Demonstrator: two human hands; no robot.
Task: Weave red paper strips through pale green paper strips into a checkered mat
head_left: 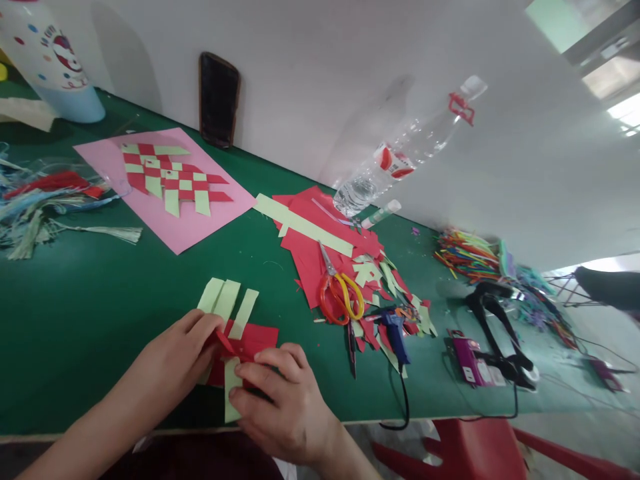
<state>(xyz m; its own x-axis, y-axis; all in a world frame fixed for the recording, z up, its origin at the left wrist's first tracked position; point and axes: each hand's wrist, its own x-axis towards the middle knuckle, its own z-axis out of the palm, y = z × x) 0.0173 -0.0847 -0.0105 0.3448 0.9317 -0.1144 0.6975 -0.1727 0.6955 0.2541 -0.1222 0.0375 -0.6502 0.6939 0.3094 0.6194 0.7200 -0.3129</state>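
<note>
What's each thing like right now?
Left hand, pinching red paper.
Right hand, pressing a pale green strip onto the red paper.
Yellow-handled scissors, closed, lying on red scraps.
Hot glue gun, lying down, cord attached.
Plastic bottle, upright, little water inside.
Phone, leaning on wall, screen dark.

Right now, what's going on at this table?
A person's left hand and right hand hold pale green paper strips crossing a red paper piece near the edge of a green table. Beyond them, a red-and-green woven paper panel lies on a pink sheet, and orange-and-yellow-handled scissors rest on red paper scraps.
</note>
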